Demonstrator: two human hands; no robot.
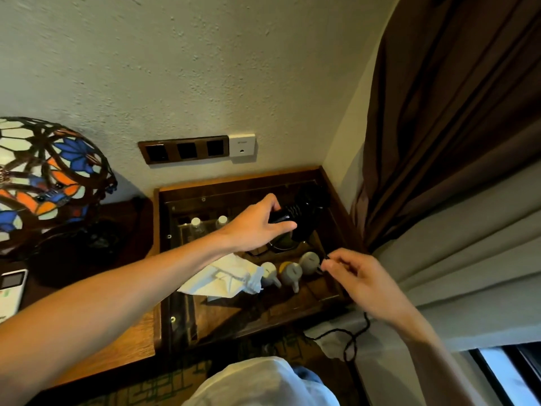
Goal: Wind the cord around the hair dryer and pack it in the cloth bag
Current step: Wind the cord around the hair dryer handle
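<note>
Left hand (257, 222) grips hair dryer (304, 212) handle; right hand (355, 278) pinches cord (355, 335) nearby, lower right.

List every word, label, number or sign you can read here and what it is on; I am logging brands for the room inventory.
None can be read.
White wall plate: small grey mark, too blurred.
Pump bottles: dark marks on the sides, too small.
White device with a screen: coloured specks below the screen, illegible.
Hair dryer: no lettering visible.
Cloth bag: none visible.
</note>
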